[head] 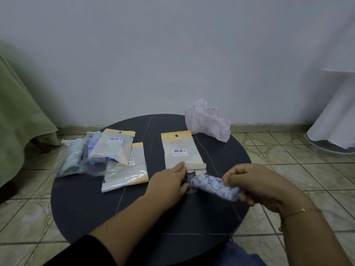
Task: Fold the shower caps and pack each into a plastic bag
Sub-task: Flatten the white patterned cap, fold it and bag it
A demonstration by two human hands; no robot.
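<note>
A folded shower cap (215, 186), white with a blue pattern, is rolled into a short bundle just above the round dark table (96, 208). My right hand (257, 186) grips its right end with curled fingers. A clear plastic bag (181, 152) with a yellow header and barcode label lies flat in the table's middle. My left hand (169, 183) pinches that bag's near, open end, right beside the bundle's left tip. A loose pink-patterned shower cap (208, 120) sits crumpled at the table's far right edge.
At the table's left lie several packed bags (113, 147), overlapping, and a flat clear bag (125, 170) beside them. Tiled floor surrounds the table. A green cloth (21, 120) hangs at the left, a white cloth (334, 116) at the right.
</note>
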